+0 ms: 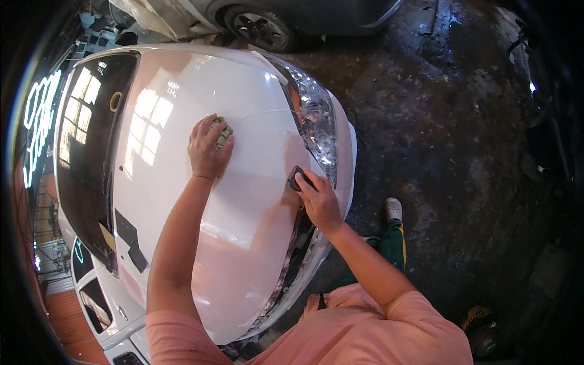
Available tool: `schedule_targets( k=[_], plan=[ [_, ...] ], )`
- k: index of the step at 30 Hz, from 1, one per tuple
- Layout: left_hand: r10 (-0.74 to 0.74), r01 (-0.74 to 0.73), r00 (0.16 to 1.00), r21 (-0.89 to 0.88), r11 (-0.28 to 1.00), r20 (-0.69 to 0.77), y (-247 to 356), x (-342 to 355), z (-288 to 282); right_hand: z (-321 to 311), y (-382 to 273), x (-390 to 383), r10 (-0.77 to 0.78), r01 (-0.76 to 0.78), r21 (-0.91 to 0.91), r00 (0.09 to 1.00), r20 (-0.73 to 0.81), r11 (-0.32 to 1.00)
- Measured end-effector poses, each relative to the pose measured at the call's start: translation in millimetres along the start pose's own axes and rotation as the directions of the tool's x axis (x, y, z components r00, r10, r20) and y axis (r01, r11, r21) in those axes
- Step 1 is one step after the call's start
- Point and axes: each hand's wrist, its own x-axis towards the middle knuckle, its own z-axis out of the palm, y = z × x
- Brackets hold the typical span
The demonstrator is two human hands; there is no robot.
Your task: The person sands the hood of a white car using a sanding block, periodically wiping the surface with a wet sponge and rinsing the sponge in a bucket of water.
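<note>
My left hand is closed over a mottled green sponge or cloth resting on the white car hood, which has pinkish patches and glossy reflections. Farther right and lower, near the hood's front edge, my right hand grips a small dark block against the panel. The clear headlight lies just beyond it along the front. The parts of the sponge and block under my fingers are hidden.
A dark car with a wheel stands beyond the hood. Dark sheets lie near the windshield. Another white vehicle is at lower left. Stained floor extends rightward, with a dark object at lower right.
</note>
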Motion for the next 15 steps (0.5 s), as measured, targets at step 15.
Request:
schedule_targets(
  k=[15],
  plan=[
    [-0.035, 0.036, 0.999, 0.037, 0.999, -0.031, 10.3, 26.5, 14.6, 3.6, 14.7, 79.9, 0.025, -0.023, 0.027, 0.997, -0.073, 0.999]
  ],
)
